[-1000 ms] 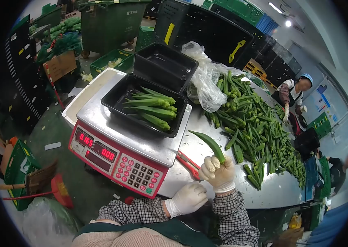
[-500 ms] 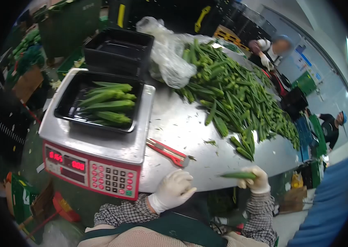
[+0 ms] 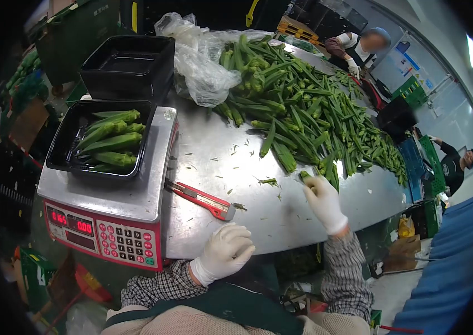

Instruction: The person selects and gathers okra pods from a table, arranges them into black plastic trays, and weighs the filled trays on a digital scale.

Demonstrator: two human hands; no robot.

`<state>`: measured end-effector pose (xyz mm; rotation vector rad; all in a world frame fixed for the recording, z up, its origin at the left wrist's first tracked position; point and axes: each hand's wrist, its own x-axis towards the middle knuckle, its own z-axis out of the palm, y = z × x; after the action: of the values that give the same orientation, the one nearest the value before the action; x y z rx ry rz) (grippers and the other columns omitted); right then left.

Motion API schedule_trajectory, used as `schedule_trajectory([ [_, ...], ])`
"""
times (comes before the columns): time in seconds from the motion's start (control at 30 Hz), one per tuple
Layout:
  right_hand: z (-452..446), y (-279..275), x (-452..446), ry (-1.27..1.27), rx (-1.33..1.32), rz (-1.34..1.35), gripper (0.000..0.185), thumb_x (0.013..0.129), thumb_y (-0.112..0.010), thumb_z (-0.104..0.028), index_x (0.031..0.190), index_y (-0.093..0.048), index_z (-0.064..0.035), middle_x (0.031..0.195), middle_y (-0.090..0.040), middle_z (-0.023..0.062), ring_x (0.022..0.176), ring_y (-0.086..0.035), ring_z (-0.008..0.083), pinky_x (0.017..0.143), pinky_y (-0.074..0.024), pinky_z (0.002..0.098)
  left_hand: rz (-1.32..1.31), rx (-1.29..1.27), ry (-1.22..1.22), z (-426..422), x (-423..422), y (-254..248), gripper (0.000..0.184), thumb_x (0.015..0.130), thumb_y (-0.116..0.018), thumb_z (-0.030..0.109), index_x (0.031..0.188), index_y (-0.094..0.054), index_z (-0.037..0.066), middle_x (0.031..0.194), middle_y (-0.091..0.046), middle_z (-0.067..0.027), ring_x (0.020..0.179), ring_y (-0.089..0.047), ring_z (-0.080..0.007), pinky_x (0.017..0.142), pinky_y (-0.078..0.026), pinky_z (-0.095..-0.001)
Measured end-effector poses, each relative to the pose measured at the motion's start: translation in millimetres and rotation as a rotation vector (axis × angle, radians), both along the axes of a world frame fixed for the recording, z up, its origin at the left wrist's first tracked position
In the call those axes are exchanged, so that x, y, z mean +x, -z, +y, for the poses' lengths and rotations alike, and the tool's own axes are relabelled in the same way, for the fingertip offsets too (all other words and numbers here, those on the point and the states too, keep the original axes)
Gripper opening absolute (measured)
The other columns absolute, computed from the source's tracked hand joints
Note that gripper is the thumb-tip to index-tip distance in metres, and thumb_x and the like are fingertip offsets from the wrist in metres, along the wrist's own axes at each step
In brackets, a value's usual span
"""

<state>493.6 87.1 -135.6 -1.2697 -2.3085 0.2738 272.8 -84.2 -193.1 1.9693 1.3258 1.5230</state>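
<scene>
My right hand [image 3: 324,205], in a white glove, is at the near edge of the okra heap [image 3: 326,123]. Its fingers are curled around an okra pod [image 3: 305,175], which they partly cover. My left hand [image 3: 224,252], gloved too, rests at the table's front edge with its fingers loosely curled together and nothing visible in them. Just beyond it lies a red utility knife [image 3: 203,201]. On the left, a red and silver weighing scale [image 3: 102,192] bears a black tray [image 3: 60,139] with several okra pods [image 3: 110,137] in it.
Stacked black trays [image 3: 127,67] stand behind the scale. A crumpled clear plastic bag [image 3: 205,72] lies by the heap. Okra scraps are scattered over the metal table [image 3: 208,162]. One person [image 3: 353,50] is at the table's far end; another [image 3: 454,167] is farther right.
My right hand has moved forward to the heap; the okra pod it held up is no longer distinguishable. My left hand stays near the table edge. The view has shifted slightly.
</scene>
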Motion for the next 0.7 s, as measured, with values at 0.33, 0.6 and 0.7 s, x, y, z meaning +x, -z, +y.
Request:
schedule_trajectory([
  [0.33,35.9,14.6,-23.8,0.169,-0.362,0.219,0.020,0.083,-0.057,-0.021,0.083,-0.061,-0.0014,0.073,-0.060,0.0100,0.060,-0.058,0.0210,0.056,-0.0464,0.0329,-0.003,-0.006,0.018,1.9,-1.9,-2.2,0.013,0.069,-0.070,0.006,0.077,-0.060,0.006,0.089,-0.061,-0.0085,0.087,-0.060,-0.0266,0.082,-0.047,-0.0395],
  [0.6,-8.6,5.1,18.7,-0.078,-1.250,1.217,0.029,0.095,-0.042,-0.028,0.101,-0.055,-0.0024,0.083,-0.057,0.0050,0.055,-0.046,0.0114,0.053,-0.0380,0.0272,0.001,0.010,0.031,1.6,-1.9,-4.3,0.015,0.068,-0.070,0.005,0.079,-0.059,0.006,0.090,-0.062,-0.0078,0.085,-0.060,-0.0268,0.079,-0.048,-0.0382],
  [0.7,-18.5,-3.0,11.9,-0.127,-1.283,1.265,0.027,0.093,-0.047,-0.028,0.098,-0.057,-0.0034,0.081,-0.058,0.0035,0.056,-0.048,0.0112,0.053,-0.0397,0.0261,-0.005,0.019,0.022,1.1,-1.3,-1.5,0.016,0.067,-0.070,0.004,0.079,-0.059,0.005,0.090,-0.062,-0.0078,0.085,-0.060,-0.0270,0.078,-0.048,-0.0374],
])
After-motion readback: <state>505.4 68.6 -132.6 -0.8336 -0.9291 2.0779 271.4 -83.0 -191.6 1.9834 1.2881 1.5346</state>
